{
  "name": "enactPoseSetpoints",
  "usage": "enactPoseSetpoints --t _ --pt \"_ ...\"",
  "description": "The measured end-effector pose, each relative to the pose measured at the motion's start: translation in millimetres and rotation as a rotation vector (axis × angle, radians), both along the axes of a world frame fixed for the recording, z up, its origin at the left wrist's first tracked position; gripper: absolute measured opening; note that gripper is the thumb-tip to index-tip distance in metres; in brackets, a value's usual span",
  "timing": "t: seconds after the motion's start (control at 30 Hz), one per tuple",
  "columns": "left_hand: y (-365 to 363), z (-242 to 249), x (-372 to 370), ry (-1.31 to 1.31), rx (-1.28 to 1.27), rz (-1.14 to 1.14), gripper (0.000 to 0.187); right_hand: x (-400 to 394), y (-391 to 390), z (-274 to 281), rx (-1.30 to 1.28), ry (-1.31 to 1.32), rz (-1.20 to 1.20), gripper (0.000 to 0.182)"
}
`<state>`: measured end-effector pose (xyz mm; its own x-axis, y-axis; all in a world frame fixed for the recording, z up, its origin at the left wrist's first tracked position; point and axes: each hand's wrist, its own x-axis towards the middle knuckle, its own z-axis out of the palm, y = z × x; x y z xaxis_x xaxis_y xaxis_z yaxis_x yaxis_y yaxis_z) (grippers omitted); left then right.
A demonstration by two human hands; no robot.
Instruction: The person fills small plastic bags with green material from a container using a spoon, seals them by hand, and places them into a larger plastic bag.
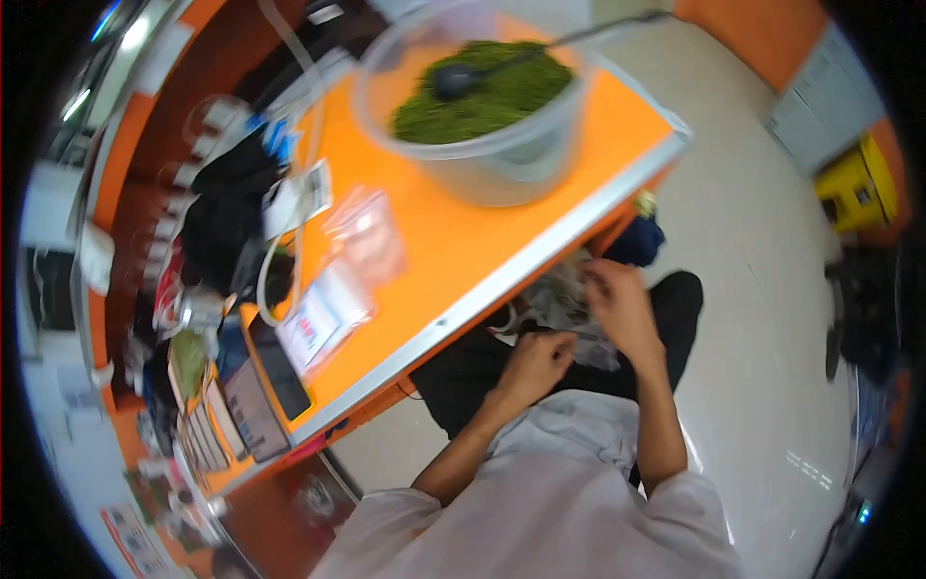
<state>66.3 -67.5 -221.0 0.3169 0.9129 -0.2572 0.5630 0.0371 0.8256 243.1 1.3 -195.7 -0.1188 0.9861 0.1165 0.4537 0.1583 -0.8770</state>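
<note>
Both hands are low over my lap, beside the table's front edge. My left hand (538, 367) has its fingers curled closed near a crumpled clear plastic bag (557, 307). Higher and to the right, my right hand (620, 304) is bent with its fingers drawn together at the bag's upper right side. Blur hides what either set of fingertips grips, if anything. On the table above stands a large clear plastic tub (502, 174) of green leafy-looking material (482, 101), with a dark long-handled scoop (458, 82) resting in it.
The orange table (463, 246) has a metal edge. Pinkish plastic packets (367, 241), a white labelled packet (323, 314) and a phone (275, 362) lie on it. Cables and dark items crowd its left side. A yellow bin (858, 188) stands at the far right.
</note>
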Motion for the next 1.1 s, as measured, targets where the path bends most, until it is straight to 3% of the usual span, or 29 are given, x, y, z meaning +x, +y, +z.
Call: enactPoseSetpoints --t 0.1,0.17,0.2,0.23,0.3,0.37,0.4,0.53,0.63,0.83,1.1 --pt "-3.4 -17.6 -4.3 -0.101 0.080 0.079 0.021 -27.3 -15.6 88.7 0.303 0.139 -0.105 0.011" --pt "-1.3 -21.9 -7.6 -0.038 0.082 -0.057 0.029 -47.5 -15.1 117.1 0.553 0.167 0.042 0.014" --pt "0.0 2.9 -9.9 -0.041 0.094 -0.042 0.029 -61.1 -12.1 129.1 0.648 0.148 0.146 0.016" --pt "-4.4 31.3 -12.8 -0.036 0.385 -0.002 0.034 -78.2 -7.0 137.6 0.605 0.113 0.234 0.019" --pt "-7.2 22.6 -17.1 -0.218 0.322 0.009 0.048 -110.4 10.6 147.3 0.567 0.074 0.336 0.022" --pt "-12.6 23.9 -27.7 -0.114 0.213 -0.037 0.046 -139.9 33.3 137.6 0.669 -0.209 0.321 0.016" --pt "-16.3 25.2 -34.2 -0.011 0.092 -0.096 0.044 -146.0 41.8 131.9 0.669 -0.207 0.336 0.016" --pt "-26.6 24.6 -52.8 -0.061 0.014 -0.008 0.042 -148.9 53.7 117.2 0.541 -0.118 0.455 0.003" --pt "-30.9 27.9 -60.5 -0.143 0.126 0.079 0.036 -142.7 51.2 117.5 0.425 0.119 0.398 0.018" --pt "-21.4 45.8 -66.0 -0.212 0.150 0.093 0.027 -132.4 51.3 135.0 0.174 0.015 0.469 0.021" --pt "-16.7 67.4 -67.4 -0.358 0.179 0.177 0.024 -119.7 50.7 134.9 0.292 0.007 0.474 0.023"
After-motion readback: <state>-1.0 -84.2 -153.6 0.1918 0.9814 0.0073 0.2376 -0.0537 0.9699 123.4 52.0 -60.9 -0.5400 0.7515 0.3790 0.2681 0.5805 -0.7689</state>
